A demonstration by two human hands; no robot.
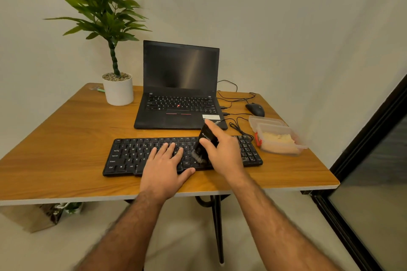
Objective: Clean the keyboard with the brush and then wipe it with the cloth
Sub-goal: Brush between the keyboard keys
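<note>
While brushing is under way, wiping is not yet begun.
Left hand [164, 167] lies flat, fingers straight, on the keyboard [125, 156]; just right, right-hand fingers [206, 146] grip the brush [203, 143], bristles on keys; the cloth seemingly sits boxed further right.

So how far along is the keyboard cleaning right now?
Brushing is in hand: the right hand holds the brush with its bristles down on the keyboard, while the left hand lies flat on the keys to steady it. How much is already brushed cannot be told. Wiping is still left: the cloth seems to sit untouched in the clear box on the right.
</note>
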